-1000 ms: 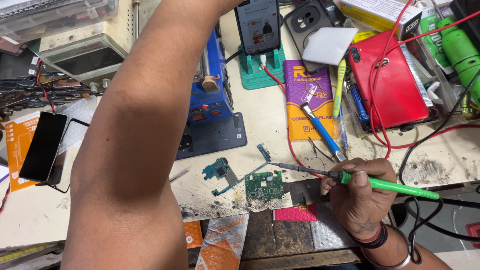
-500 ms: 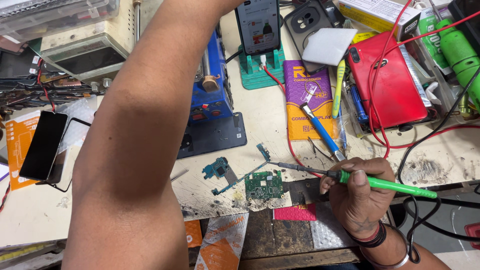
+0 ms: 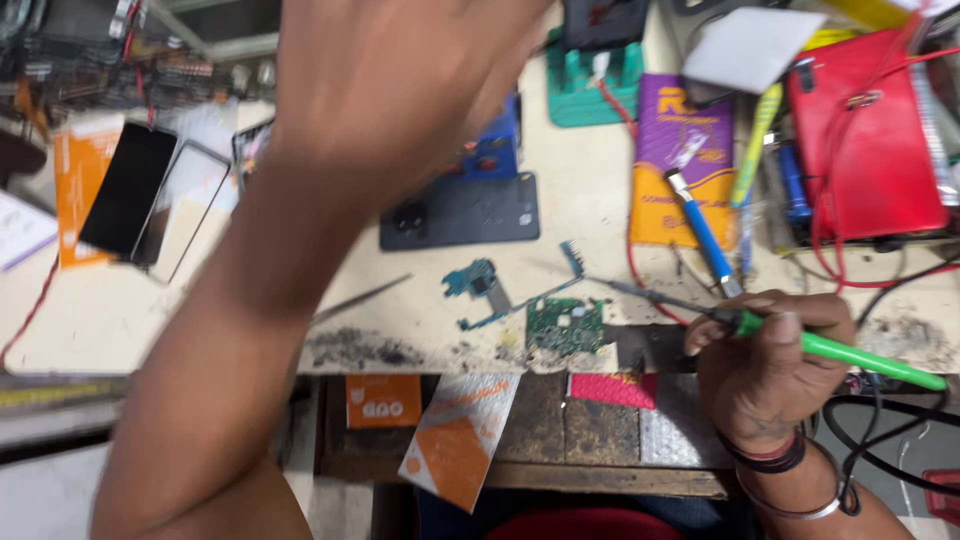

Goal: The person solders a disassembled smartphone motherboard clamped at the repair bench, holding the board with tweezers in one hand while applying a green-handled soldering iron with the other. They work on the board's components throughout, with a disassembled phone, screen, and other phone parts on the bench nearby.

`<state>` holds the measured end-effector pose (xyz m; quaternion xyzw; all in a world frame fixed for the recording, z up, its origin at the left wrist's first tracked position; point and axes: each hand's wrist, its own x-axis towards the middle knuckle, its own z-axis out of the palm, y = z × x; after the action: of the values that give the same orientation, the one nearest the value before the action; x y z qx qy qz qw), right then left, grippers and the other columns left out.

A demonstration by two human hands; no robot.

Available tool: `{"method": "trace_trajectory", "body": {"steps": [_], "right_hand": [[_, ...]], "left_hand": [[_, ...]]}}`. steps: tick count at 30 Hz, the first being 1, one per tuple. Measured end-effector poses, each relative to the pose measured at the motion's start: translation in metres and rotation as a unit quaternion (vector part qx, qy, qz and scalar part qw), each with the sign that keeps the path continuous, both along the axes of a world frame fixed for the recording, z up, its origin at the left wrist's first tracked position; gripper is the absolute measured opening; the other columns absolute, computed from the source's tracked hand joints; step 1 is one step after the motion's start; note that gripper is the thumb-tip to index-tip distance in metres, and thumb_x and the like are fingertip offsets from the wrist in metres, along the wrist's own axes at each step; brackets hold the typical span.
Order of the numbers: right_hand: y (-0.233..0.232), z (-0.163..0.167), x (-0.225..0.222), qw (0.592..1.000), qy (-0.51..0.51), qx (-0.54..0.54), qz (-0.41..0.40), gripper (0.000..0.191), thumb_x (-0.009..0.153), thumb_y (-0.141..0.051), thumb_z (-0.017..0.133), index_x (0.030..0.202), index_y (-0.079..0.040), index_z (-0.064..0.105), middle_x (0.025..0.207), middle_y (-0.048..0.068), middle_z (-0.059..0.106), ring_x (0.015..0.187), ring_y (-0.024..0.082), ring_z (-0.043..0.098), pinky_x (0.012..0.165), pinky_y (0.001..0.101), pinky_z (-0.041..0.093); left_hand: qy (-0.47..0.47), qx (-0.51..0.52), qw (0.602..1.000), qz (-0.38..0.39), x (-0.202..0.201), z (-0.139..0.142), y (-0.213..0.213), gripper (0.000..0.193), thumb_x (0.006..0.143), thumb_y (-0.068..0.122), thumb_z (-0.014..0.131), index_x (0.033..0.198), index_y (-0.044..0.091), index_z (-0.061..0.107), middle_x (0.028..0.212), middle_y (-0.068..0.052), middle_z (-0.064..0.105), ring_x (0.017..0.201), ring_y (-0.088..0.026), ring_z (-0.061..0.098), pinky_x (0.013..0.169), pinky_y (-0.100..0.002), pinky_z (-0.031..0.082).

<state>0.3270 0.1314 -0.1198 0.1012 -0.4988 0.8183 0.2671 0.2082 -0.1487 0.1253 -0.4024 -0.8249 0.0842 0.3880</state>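
Observation:
My right hand (image 3: pixel 770 375) grips a green-handled soldering iron (image 3: pixel 850 352) like a pen. Its thin metal tip reaches left toward a small green circuit board (image 3: pixel 565 325) at the bench's front edge. A smaller blue board piece (image 3: pixel 478 283) lies just left of the green board. My left hand (image 3: pixel 400 80) is raised high over the bench, close to the camera and blurred. Its forearm runs down across the left half of the view and hides much of the bench. Whether it holds anything is unclear.
Thin tweezers (image 3: pixel 360 298) lie left of the boards. A dark plate with a blue fixture (image 3: pixel 460 210) sits behind them. A black phone (image 3: pixel 128 200) lies at the left. A blue-handled tool (image 3: pixel 700 225), a purple packet (image 3: pixel 665 150), a red phone (image 3: pixel 865 150) and red wires crowd the right.
My left arm has drawn back toward me, so the blurred hand now shows at the top. My right hand and the soldering iron stay by the green board.

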Motion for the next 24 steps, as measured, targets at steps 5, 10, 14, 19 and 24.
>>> {"method": "trace_trajectory", "body": {"steps": [5, 10, 14, 19, 24], "right_hand": [[-0.002, 0.005, 0.000, 0.998, -0.010, 0.064, -0.010, 0.032, 0.123, -0.031, 0.057, 0.114, -0.006, 0.040, 0.084, 0.015, 0.055, 0.053, 0.020, 0.054, 0.054, 0.0359, 0.050], [-0.011, 0.004, 0.004, 0.992, -0.036, 0.116, -0.046, 0.040, 0.127, -0.036, 0.056, 0.112, -0.002, 0.041, 0.080, 0.018, 0.054, 0.053, 0.022, 0.052, 0.056, 0.0351, 0.046], [-0.014, 0.006, 0.005, 0.991, -0.038, 0.130, -0.018, 0.043, 0.125, -0.036, 0.057, 0.107, 0.000, 0.042, 0.078, 0.019, 0.055, 0.053, 0.022, 0.054, 0.056, 0.0349, 0.047], [-0.016, 0.011, 0.005, 0.985, -0.039, 0.160, 0.042, 0.036, 0.120, -0.029, 0.061, 0.108, 0.000, 0.044, 0.079, 0.018, 0.059, 0.055, 0.022, 0.059, 0.058, 0.0352, 0.051], [-0.015, 0.012, -0.001, 0.972, -0.012, 0.196, 0.133, 0.025, 0.104, -0.020, 0.071, 0.104, 0.000, 0.056, 0.080, 0.015, 0.068, 0.062, 0.021, 0.070, 0.057, 0.0326, 0.062]], "left_hand": [[-0.158, 0.160, 0.970, 0.093, 0.105, -0.063, -0.051, 0.021, 0.102, 0.021, 0.084, 0.119, 0.014, 0.074, 0.105, -0.001, 0.074, 0.083, -0.016, 0.071, 0.067, -0.032, 0.055], [-0.269, 0.213, 0.894, 0.287, 0.137, -0.114, -0.093, 0.036, 0.079, 0.027, 0.082, 0.111, 0.013, 0.074, 0.104, -0.005, 0.072, 0.095, -0.026, 0.067, 0.078, -0.039, 0.054], [-0.313, 0.209, 0.858, 0.349, 0.140, -0.136, -0.108, 0.012, 0.092, 0.021, 0.076, 0.101, 0.014, 0.073, 0.097, -0.001, 0.071, 0.095, -0.025, 0.065, 0.084, -0.040, 0.053], [-0.253, 0.263, 0.889, 0.278, 0.143, -0.146, -0.102, 0.014, 0.093, 0.009, 0.073, 0.107, 0.009, 0.071, 0.103, -0.006, 0.069, 0.097, -0.027, 0.066, 0.081, -0.041, 0.055], [-0.287, 0.448, 0.842, 0.086, 0.147, -0.148, -0.080, 0.007, 0.100, 0.004, 0.071, 0.105, 0.008, 0.067, 0.103, -0.007, 0.069, 0.088, -0.016, 0.075, 0.070, -0.027, 0.061]]}}
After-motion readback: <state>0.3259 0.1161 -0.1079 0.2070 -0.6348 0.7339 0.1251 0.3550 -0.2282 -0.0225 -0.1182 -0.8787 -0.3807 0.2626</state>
